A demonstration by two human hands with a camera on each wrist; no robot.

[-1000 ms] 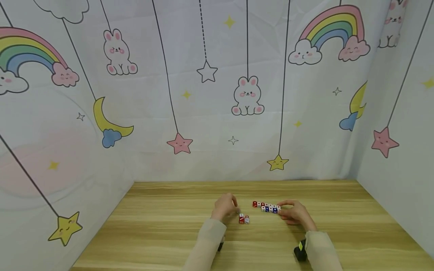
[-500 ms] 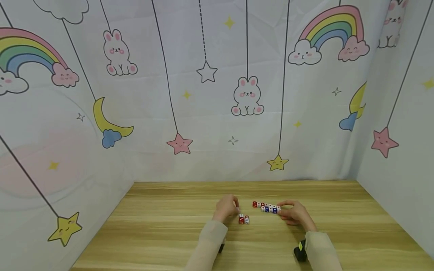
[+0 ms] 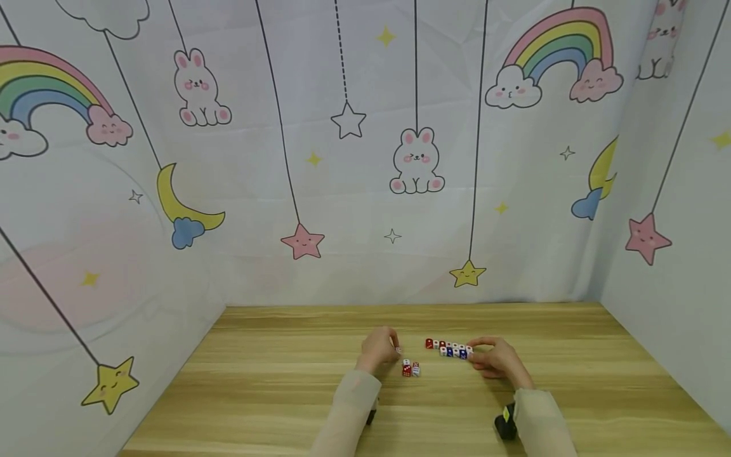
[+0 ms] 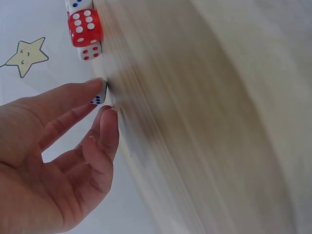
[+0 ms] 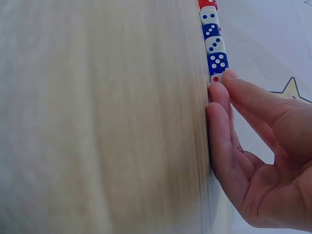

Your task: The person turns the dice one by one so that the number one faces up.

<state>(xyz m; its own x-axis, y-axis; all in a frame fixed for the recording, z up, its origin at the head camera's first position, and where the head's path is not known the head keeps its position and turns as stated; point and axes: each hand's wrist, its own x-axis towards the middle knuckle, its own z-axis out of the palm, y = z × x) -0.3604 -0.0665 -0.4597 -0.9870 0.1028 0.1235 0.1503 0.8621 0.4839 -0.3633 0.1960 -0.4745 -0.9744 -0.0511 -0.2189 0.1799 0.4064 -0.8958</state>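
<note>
My left hand (image 3: 379, 348) pinches a white die (image 4: 98, 99) with blue dots between thumb and fingertips. Just to its right stand a few dice, among them a red die (image 4: 85, 29) with a white one stacked on it in the head view. Farther right, two touching rows of dice run sideways: a back row starting with a red die (image 3: 429, 343) and a shorter front row of white and blue dice (image 3: 449, 352). My right hand (image 3: 498, 359) holds the rows' right end, its thumb and fingertips against the white end die (image 5: 217, 78) with a red dot.
The wood-grain table (image 3: 274, 381) is enclosed by white cloth walls (image 3: 354, 266) printed with rabbits, stars and rainbows. A black device (image 3: 506, 424) sits at the right wrist, and light sleeves cover both forearms.
My left hand shifts slightly right and then back left with the white die, which turns in the fingertips. My right hand and the dice rows stay in place.
</note>
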